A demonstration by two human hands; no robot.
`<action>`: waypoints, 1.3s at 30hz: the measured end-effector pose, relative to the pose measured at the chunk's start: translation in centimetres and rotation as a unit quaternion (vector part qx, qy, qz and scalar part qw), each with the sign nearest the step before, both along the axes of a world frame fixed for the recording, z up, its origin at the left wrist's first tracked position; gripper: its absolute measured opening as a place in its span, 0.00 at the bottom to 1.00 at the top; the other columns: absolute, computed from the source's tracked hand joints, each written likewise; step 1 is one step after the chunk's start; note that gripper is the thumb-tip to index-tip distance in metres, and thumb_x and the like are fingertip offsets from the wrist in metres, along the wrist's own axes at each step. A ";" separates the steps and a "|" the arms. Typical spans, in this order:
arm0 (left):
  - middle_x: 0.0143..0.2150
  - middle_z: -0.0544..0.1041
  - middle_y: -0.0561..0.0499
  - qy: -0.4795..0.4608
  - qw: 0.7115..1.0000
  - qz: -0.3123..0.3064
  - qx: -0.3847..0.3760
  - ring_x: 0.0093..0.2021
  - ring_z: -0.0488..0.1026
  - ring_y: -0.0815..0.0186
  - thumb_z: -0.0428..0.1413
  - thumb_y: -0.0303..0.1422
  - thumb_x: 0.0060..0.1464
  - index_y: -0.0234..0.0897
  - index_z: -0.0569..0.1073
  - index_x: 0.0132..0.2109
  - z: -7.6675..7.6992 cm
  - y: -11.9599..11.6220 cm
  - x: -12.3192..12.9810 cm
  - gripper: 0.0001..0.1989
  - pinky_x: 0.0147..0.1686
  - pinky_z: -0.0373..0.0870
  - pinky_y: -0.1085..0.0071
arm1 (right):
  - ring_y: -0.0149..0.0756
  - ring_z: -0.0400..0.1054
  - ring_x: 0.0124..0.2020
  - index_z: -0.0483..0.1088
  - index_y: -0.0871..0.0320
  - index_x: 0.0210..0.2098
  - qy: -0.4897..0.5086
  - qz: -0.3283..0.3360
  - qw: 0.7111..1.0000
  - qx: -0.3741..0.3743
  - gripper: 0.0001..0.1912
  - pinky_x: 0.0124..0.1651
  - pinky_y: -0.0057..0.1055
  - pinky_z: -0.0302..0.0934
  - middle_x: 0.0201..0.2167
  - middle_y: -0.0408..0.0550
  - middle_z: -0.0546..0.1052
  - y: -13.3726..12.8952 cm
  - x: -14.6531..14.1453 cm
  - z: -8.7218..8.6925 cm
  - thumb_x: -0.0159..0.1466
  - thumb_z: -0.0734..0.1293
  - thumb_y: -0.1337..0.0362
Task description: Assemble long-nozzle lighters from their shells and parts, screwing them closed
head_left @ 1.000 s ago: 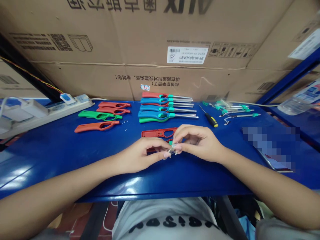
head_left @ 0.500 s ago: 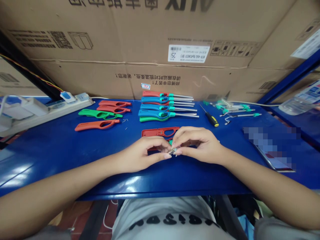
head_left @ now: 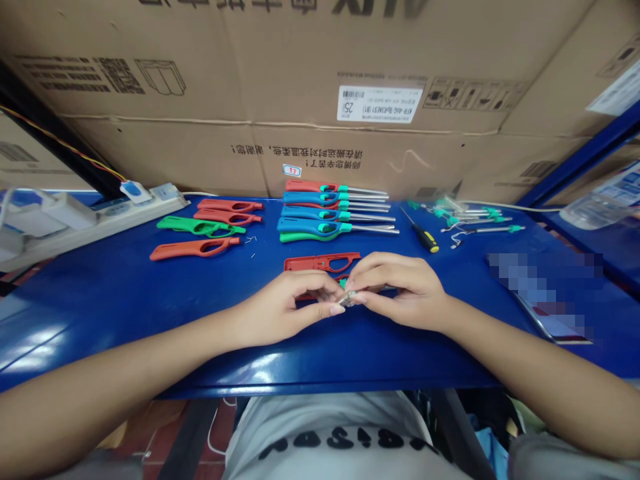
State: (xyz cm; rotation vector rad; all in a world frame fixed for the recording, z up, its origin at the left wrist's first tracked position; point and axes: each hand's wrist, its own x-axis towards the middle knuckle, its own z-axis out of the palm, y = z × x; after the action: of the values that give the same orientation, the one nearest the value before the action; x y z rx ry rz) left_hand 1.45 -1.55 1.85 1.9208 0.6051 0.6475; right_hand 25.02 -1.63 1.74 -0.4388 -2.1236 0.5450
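Thumb and fingers of my left hand [head_left: 295,307] pinch a small clear-and-metal lighter part [head_left: 347,300], whose exact kind I cannot make out. My right hand [head_left: 405,290] is closed on the other end of that same part, fingertips meeting the left ones. Just behind the hands lies an opened red lighter shell [head_left: 305,263], its inside showing. A second red piece and a bit of green plastic [head_left: 343,283] are mostly covered by my fingers.
Several finished-looking lighters [head_left: 310,227] with metal tubes lie at the back. Red and green shells [head_left: 200,248] are on the left, near a power strip [head_left: 115,217]. Rightward are a screwdriver [head_left: 425,237], metal tubes with wires [head_left: 493,229] and a phone [head_left: 545,300].
My right fingers have shifted slightly on the small part, showing more of it. My left hand stays almost in place, and the things on the table have not moved.
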 end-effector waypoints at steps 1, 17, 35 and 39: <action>0.37 0.78 0.51 -0.001 1.000 0.000 -0.003 0.37 0.75 0.70 0.58 0.28 0.62 0.34 0.76 0.42 0.0 0.0 0.0 0.03 0.38 0.72 0.75 | 0.31 0.76 0.38 0.76 0.59 0.41 -0.003 -0.001 1.000 0.010 0.06 0.39 0.26 0.73 0.37 0.50 0.80 0.0 0.0 0.0 0.64 0.71 0.71; 0.35 0.77 0.53 -0.003 0.994 0.063 0.085 0.35 0.74 0.72 0.62 0.28 0.60 0.34 0.76 0.39 0.0 -0.1 0.1 0.02 0.39 0.71 0.77 | 0.30 0.76 0.35 0.72 0.58 0.47 0.016 -0.035 0.999 -0.033 0.13 0.38 0.27 0.75 0.41 0.50 0.77 -0.3 0.0 -0.1 0.63 0.72 0.71; 0.37 0.78 0.51 0.056 0.970 0.068 0.227 0.38 0.75 0.69 0.60 0.31 0.63 0.36 0.77 0.45 -0.8 0.1 -0.7 0.05 0.40 0.72 0.74 | 0.28 0.70 0.32 0.70 0.57 0.40 -0.123 -0.033 0.983 -0.135 0.06 0.37 0.27 0.68 0.36 0.44 0.75 -0.2 0.6 0.1 0.65 0.70 0.65; 0.38 0.79 0.50 0.053 0.971 0.074 0.220 0.38 0.76 0.68 0.60 0.31 0.62 0.37 0.77 0.44 -0.9 0.1 -0.6 0.05 0.38 0.72 0.73 | 0.28 0.70 0.31 0.70 0.57 0.40 -0.121 -0.041 0.982 -0.137 0.08 0.36 0.27 0.67 0.35 0.43 0.75 -0.2 0.6 0.1 0.63 0.72 0.65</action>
State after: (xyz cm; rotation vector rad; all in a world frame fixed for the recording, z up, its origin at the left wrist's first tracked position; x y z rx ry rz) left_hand 0.80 -1.41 0.99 2.3507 0.7218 0.8299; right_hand 25.64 -1.81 1.83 -0.7779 -2.2569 0.7723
